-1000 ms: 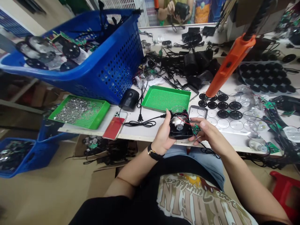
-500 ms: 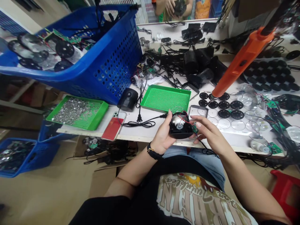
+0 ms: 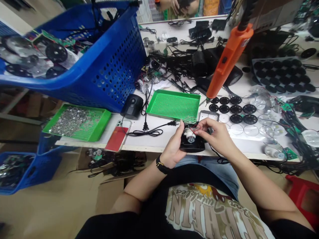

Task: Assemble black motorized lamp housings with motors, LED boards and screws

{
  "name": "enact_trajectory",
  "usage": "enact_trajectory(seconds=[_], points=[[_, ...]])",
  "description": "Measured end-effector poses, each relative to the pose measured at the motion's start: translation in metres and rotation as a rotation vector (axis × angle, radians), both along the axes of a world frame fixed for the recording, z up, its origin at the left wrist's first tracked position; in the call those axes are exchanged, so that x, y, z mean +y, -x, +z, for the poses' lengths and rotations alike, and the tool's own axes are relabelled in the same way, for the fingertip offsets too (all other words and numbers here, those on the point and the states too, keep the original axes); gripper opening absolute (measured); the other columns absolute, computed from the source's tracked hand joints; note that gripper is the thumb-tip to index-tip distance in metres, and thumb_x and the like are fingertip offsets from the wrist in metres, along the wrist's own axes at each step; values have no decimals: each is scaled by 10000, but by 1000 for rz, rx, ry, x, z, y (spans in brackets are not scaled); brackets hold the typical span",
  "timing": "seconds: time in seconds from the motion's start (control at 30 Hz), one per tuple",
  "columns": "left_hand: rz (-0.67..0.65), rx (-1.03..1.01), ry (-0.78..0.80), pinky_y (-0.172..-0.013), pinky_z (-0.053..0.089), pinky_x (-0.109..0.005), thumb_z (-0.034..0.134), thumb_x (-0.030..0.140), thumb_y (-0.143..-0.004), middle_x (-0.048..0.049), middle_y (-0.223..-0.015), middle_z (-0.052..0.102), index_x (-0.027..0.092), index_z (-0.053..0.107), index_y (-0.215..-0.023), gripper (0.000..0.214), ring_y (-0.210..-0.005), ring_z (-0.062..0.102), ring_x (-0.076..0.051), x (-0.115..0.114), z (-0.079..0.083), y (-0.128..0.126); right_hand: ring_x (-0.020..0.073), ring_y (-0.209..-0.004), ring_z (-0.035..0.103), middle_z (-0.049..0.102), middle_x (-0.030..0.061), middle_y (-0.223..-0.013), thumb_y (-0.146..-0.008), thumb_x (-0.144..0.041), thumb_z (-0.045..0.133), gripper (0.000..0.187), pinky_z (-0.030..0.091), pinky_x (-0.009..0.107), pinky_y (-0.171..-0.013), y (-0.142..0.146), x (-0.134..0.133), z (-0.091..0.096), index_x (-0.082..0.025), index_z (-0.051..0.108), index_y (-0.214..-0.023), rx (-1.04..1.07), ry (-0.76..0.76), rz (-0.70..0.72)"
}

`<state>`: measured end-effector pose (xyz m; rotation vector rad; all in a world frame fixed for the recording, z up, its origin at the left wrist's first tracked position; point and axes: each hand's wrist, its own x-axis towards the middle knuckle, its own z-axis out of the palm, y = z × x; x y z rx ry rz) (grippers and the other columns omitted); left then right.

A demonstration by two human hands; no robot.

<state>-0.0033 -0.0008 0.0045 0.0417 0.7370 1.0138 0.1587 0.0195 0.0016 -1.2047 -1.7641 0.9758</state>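
My left hand (image 3: 173,146) is closed around the side of a black plastic housing (image 3: 196,146), held just above the table's front edge. Inside the housing sits a white motor-like part (image 3: 190,135) with a clear round end. My right hand (image 3: 215,136) pinches the thin red wires (image 3: 195,130) at the top of that part, thumb against forefinger. The small circuit board is hidden behind the right fingers. A black cord with a plug (image 3: 171,123) lies left of the housing.
An orange electric screwdriver (image 3: 228,61) hangs over black discs (image 3: 236,109). Behind the housing is a green tray (image 3: 174,103); another green tray (image 3: 99,127) holds small metal parts. A large blue basket (image 3: 117,59) stands left, near a red phone (image 3: 117,136). Another person's hands (image 3: 185,6) show at the back.
My right hand has moved from the circuit board at the housing's right side up and inward to the red wires. The orange screwdriver has swung left in view.
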Motion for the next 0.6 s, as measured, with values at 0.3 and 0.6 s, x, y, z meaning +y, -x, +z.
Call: enact_trajectory(seconds=[0.3,0.6], points=[[104,93,10,-992,569,-375,488,472,-1060,-123,-1055,798,110,723,-1202,454,-990,766,-236,-9,-4,-2,131,-670,586,660,-20,-759,-834,-209,687,57,449,278,-641,-1,-4,5,-209,645,-797,228,65,-178],[60,-7,42,-1031,546,-396,413,532,-1070,-134,-1099,798,112,709,-1280,555,-1034,760,-259,-11,0,-4,140,-655,590,674,-3,-742,-804,-273,731,96,450,294,-642,-1,-1,11,-198,676,-782,201,171,-46]])
